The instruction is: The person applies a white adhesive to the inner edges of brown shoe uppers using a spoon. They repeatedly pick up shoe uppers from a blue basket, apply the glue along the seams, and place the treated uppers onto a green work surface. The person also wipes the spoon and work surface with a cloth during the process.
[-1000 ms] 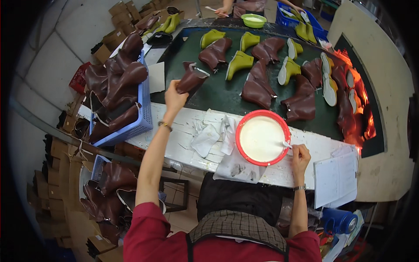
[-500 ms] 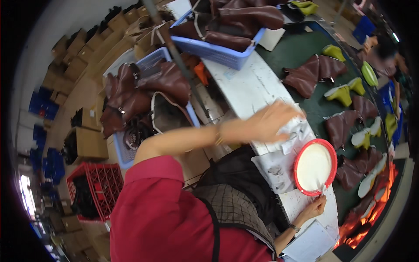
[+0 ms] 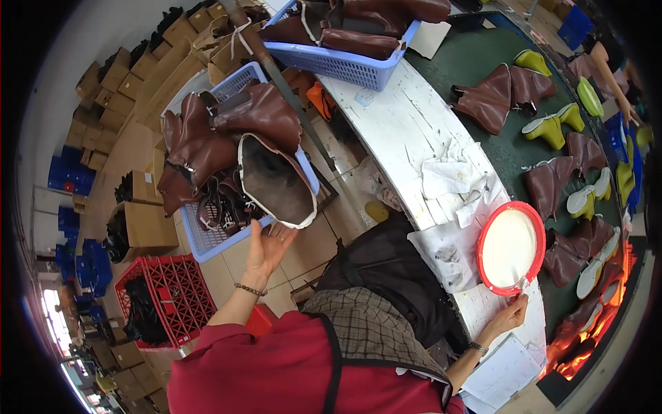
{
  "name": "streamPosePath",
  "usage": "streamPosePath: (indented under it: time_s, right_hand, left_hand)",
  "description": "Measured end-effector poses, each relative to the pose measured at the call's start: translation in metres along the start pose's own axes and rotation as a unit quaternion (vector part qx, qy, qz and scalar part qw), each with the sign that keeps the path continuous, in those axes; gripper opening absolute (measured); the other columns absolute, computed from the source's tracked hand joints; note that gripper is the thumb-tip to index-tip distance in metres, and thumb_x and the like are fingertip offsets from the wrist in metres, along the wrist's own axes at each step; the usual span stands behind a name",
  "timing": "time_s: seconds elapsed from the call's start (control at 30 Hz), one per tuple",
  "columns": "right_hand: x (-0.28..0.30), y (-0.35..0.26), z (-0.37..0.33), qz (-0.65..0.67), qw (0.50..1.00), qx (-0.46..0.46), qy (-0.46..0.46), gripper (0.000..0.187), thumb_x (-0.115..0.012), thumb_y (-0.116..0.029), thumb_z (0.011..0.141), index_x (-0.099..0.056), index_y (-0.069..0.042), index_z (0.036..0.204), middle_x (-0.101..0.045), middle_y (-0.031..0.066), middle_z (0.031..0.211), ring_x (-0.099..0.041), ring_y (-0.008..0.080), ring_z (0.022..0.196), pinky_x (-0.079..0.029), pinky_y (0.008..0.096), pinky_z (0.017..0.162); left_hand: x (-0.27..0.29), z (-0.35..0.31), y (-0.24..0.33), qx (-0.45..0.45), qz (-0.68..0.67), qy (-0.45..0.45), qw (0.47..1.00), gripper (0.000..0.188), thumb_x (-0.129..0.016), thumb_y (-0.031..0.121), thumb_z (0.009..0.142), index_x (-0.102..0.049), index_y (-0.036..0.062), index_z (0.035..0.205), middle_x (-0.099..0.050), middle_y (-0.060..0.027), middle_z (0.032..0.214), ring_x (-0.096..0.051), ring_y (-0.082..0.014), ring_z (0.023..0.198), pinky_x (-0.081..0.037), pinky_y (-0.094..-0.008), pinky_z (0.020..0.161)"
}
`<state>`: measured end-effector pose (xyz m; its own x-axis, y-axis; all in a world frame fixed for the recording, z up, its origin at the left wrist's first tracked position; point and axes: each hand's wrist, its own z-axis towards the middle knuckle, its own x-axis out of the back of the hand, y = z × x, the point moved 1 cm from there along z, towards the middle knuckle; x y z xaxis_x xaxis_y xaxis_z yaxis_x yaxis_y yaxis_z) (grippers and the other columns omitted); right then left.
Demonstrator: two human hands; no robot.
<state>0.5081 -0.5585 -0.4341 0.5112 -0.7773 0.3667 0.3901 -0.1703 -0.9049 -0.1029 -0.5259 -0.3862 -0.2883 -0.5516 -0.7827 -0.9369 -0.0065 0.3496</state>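
Observation:
My left hand [image 3: 267,250] is at the near rim of a blue plastic basket [image 3: 224,250], thumb and fingers apart. Its fingertips are at the white lower edge of a brown leather boot upper [image 3: 276,183], whose dark lining faces me; whether they touch cannot be told. More brown uppers [image 3: 200,141] are heaped in that basket. On the white bench, my right hand [image 3: 509,314] is closed at the near rim of a red bowl [image 3: 480,259] of creamy white liquid. It pinches a thin, white-smeared handle [image 3: 524,283], mostly hidden, at the rim.
Stained white cloths [image 3: 448,252] and papers [image 3: 500,372] lie on the bench [image 3: 396,131]. Another blue basket of uppers [image 3: 338,62] stands at its far end. Beyond is a green belt [image 3: 441,83] with brown uppers and yellow-green lasts. An orange-glowing heater [image 3: 586,345] sits at right; a red crate [image 3: 165,300] at left.
My left hand has swung from above the bench leftward to the basket of uppers. My right hand remains at the bowl's rim. The whole view has shifted slightly.

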Motion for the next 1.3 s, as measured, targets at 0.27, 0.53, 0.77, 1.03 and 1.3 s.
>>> streamPosePath:
  time_s: [0.27, 0.53, 0.77, 1.03, 1.3]
  right_hand:
    - [0.003, 0.006, 0.003, 0.005, 1.0, -0.007, 0.003, 0.041, -0.053, -0.028, 0.111, -0.068, 0.011, 0.113, -0.071, 0.0094, 0.104, -0.064, 0.0142, 0.089, -0.056, 0.0296, 0.081]
    - [-0.002, 0.001, 0.005, 0.019, 1.0, -0.001, 0.009, 0.041, -0.052, -0.027, 0.111, -0.068, 0.01, 0.111, -0.07, 0.0091, 0.099, -0.065, 0.0136, 0.086, -0.057, 0.0293, 0.078]
    - [-0.009, -0.019, -0.002, 0.025, 0.999, 0.006, 0.036, 0.042, -0.052, -0.028, 0.111, -0.068, 0.01, 0.107, -0.069, 0.0075, 0.095, -0.063, 0.0125, 0.084, -0.055, 0.0289, 0.076]
    - [-0.006, -0.011, 0.001, 0.017, 1.0, -0.014, 0.01, 0.041, -0.055, -0.03, 0.11, -0.072, 0.007, 0.11, -0.069, 0.0028, 0.094, -0.062, 0.0089, 0.084, -0.053, 0.025, 0.075]
    - [-0.001, -0.011, 0.0, 0.016, 1.0, -0.005, 0.013, 0.043, -0.053, -0.032, 0.111, -0.072, 0.006, 0.105, -0.068, 0.0021, 0.093, -0.061, 0.008, 0.082, -0.052, 0.0247, 0.073]
  left_hand:
    - [-0.015, 0.054, 0.005, -0.084, -0.005, 0.088, 0.993, 0.024, -0.07, 0.001, 0.089, -0.063, -0.0038, 0.112, -0.068, -0.0127, 0.115, -0.064, -0.0288, 0.114, -0.055, -0.0431, 0.107]
    - [-0.029, 0.123, 0.023, -0.066, -0.012, 0.003, 0.998, 0.016, -0.066, 0.0, 0.093, -0.062, -0.0087, 0.106, -0.07, -0.0168, 0.11, -0.069, -0.032, 0.106, -0.064, -0.0367, 0.096]
    - [-0.025, 0.078, 0.019, -0.013, 0.248, -0.052, 0.967, 0.052, -0.072, 0.03, 0.099, -0.051, 0.005, 0.14, -0.054, -0.0234, 0.144, -0.053, -0.0398, 0.136, -0.059, -0.0417, 0.095]
    - [0.141, 0.134, 0.061, -0.193, -0.19, 0.191, 0.943, 0.049, -0.051, 0.027, 0.104, -0.042, 0.003, 0.146, -0.023, -0.0218, 0.164, -0.032, -0.056, 0.145, -0.04, -0.0765, 0.11]
    - [0.203, 0.205, 0.109, -0.333, -0.144, 0.202, 0.91, 0.055, -0.05, 0.05, 0.096, -0.065, 0.0109, 0.131, -0.067, -0.0099, 0.134, -0.056, -0.032, 0.132, -0.038, -0.064, 0.114]
